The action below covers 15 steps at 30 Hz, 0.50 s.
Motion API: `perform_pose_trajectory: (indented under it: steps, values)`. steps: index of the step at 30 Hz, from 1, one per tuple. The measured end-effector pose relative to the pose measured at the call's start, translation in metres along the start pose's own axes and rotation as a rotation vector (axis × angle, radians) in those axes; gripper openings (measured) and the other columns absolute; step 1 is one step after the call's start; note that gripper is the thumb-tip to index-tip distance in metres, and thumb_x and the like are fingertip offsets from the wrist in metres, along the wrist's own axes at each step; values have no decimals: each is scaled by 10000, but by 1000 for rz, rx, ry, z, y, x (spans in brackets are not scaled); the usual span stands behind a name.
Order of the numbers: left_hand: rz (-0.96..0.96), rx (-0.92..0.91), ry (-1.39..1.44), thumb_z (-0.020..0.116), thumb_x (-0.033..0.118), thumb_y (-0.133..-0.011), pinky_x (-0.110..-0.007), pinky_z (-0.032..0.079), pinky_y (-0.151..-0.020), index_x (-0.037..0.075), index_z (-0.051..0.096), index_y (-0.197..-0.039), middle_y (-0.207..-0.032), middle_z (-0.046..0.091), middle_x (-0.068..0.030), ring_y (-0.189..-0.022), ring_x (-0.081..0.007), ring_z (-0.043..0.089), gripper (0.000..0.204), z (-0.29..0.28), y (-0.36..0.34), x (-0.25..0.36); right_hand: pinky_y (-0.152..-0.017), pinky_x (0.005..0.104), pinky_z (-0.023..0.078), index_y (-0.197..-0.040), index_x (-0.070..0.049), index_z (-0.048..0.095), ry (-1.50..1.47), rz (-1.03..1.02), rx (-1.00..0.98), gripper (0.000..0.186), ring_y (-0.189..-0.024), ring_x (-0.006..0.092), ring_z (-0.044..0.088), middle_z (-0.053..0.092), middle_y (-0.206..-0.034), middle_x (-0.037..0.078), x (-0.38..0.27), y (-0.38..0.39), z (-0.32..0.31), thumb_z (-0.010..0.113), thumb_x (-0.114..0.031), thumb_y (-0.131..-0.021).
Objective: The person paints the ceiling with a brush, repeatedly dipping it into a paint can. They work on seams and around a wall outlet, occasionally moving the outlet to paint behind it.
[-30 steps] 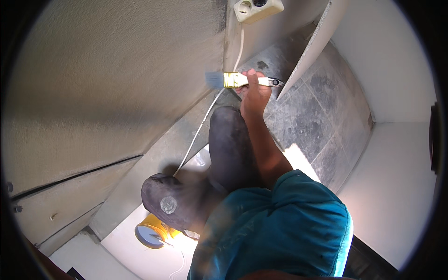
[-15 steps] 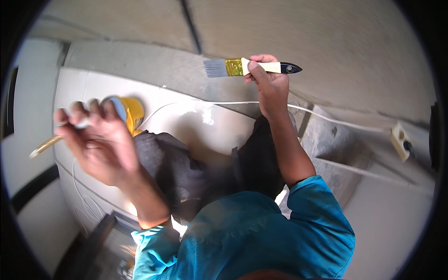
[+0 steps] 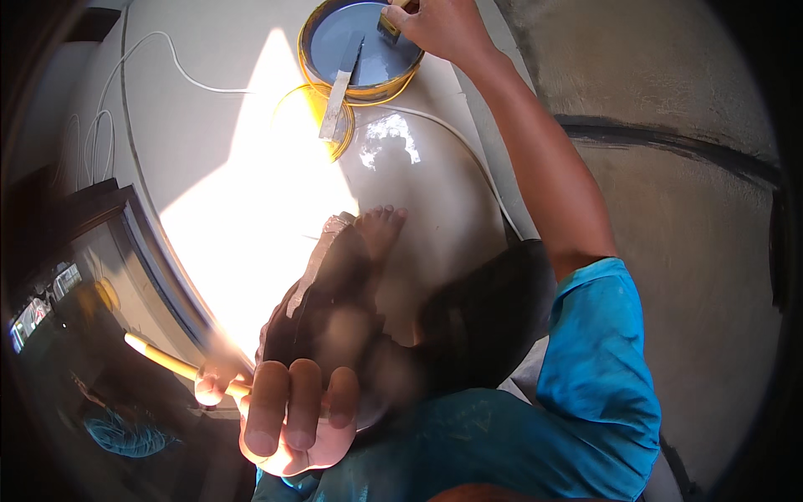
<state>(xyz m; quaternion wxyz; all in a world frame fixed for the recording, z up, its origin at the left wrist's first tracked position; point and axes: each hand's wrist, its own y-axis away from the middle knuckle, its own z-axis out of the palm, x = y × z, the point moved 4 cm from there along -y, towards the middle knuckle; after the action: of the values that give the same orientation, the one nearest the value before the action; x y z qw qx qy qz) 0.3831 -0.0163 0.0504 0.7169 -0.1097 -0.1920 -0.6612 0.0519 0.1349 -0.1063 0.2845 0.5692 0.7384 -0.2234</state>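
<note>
In my right hand [image 3: 447, 29], at the top of the view, is the paintbrush [image 3: 390, 25], closed in my fingers by its pale handle. Its bristles point down at the grey-blue paint [image 3: 330, 38] in a yellow bucket [image 3: 381, 94]; whether they touch the paint I cannot tell. A flat scraper-like tool [image 3: 336, 102] with a pale lower part lies across the bucket's near rim. Low on the left, my left hand [image 3: 301, 410] is curled palm up around a slim yellow stick [image 3: 167, 358], its pale tip pointing left. The stick's other end is hidden by my fingers.
Thin yellow loops [image 3: 340, 151] hang beside the bucket. A white cable [image 3: 468, 146] runs across the pale floor, with another cable [image 3: 104, 109] at left. My bare foot [image 3: 383, 227] is near bright sunlight. A dark-framed glass pane [image 3: 159, 259] stands left; a grey concrete surface [image 3: 669, 217] with a dark line lies right.
The view has turned, bringing the bucket to the top. The brush, earlier held level before the grey wall, is now bristles-down over the paint. My left hand is lower, still holding the stick.
</note>
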Motion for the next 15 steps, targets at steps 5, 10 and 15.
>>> perform_pose_trajectory:
  steps: [5,10,15]
  values:
    - [-42,30,57,372,208,-1107,-420,347,-826,214,503,-1236,-954,568,54,-825,-131,508,184,-4,0,22,-752,476,559,-908,27,705,150,-9,3,220,-841,400,717,720,-838,234,6,-21,27,700,-186,-855]
    - [-47,72,68,380,222,-1107,-448,335,-856,207,515,-1042,-924,547,50,-821,-135,498,150,1,0,21,-780,476,565,-936,36,711,165,-57,14,219,-854,390,720,722,-865,240,3,-18,30,698,-170,-866]
    - [-15,91,95,405,172,-1099,-475,348,-855,185,533,-932,-900,543,29,-805,-151,510,211,4,3,15,-777,459,568,-957,49,702,129,-55,-1,225,-850,382,720,730,-903,228,-1,-11,27,686,-165,-889]
